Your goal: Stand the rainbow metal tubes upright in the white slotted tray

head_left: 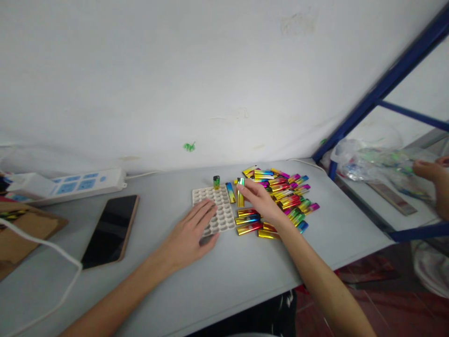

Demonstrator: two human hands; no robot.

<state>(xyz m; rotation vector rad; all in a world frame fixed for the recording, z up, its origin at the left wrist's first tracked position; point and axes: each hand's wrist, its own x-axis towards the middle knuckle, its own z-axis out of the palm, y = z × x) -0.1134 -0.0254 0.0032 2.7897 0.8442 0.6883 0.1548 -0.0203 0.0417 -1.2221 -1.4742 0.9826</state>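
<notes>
A white tray with rows of round sockets [220, 200] lies on the grey table. My left hand [191, 231] rests flat on its near left corner, fingers spread. One green and yellow lighter [216, 182] stands upright in a far socket. My right hand [257, 200] pinches a shiny lighter [240, 183] upright at the tray's far right edge. To the right lies a heap of many-coloured metallic lighters [284, 196]. A blue and gold lighter [230, 192] lies flat beside the tray.
A black phone [111, 229] lies to the left, with a white power strip [66, 185] and cable behind it. Brown cardboard [24, 231] sits at far left. Another person's hand [430, 171] handles plastic bags on a neighbouring table beyond a blue metal frame [382, 86].
</notes>
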